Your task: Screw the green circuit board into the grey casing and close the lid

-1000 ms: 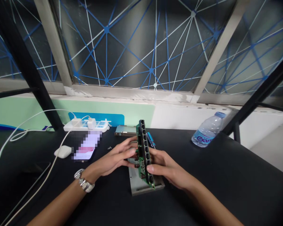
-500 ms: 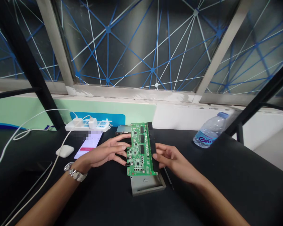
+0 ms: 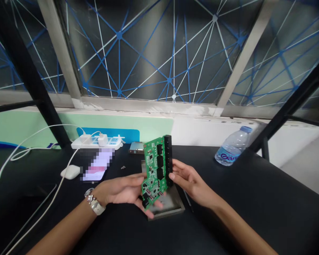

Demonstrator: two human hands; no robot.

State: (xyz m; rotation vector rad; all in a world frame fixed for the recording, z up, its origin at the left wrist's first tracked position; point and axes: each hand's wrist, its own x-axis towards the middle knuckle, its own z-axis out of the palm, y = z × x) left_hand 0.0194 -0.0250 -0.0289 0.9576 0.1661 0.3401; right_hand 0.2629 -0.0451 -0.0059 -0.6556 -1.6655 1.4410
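Note:
A green circuit board (image 3: 152, 166) with black chips and a long black row of ports on its right edge is held up, tilted, in front of me. My left hand (image 3: 127, 191) has its thumb at the board's left edge, with fingers reaching behind and under its lower part. My right hand (image 3: 187, 179) pinches the black port edge between thumb and fingers. Below the board lies a shallow grey metal case (image 3: 172, 205), partly hidden by the board and my left fingers. A thin screwdriver (image 3: 188, 201) lies just right of the case.
Several small screws (image 3: 123, 167) lie left of the board. Behind it is a flat box-like piece (image 3: 136, 147). A phone (image 3: 99, 164), a white earbud case (image 3: 70, 172) and a power strip (image 3: 95, 141) with white cables are at left. A water bottle (image 3: 232, 147) stands right.
The board has turned and tilted, its lower left corner swinging nearer. My left hand has moved down to support that lower part. My right hand keeps its grip on the port edge.

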